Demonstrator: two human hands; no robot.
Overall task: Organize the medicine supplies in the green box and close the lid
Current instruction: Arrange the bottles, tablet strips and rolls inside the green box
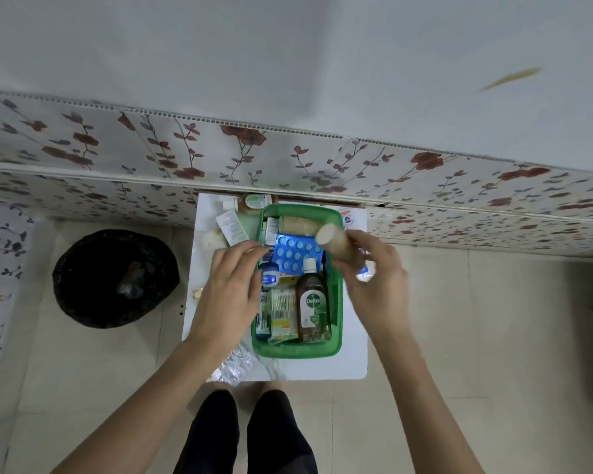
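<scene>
The green box (336, 295) stands open on a small white table (353, 354). Inside lie a brown Dettol bottle (312, 306), a blue blister pack (297, 254), a packet of cotton buds (283, 302), a small blue-capped jar (269, 273) and a beige bandage roll (297, 224) at the far end. My right hand (370, 278) holds a second beige bandage roll (338, 242) above the box's right rim. My left hand (230, 289) hovers with its fingers apart over the box's left edge, fingertips near the blister pack. No lid is visible.
On the table outside the box lie a white tube (231, 227), a small brown bottle (254, 201) at the far edge and silver blister strips (235, 366) at the near left corner. A black bin (115, 278) sits on the floor to the left. A floral-papered wall runs behind.
</scene>
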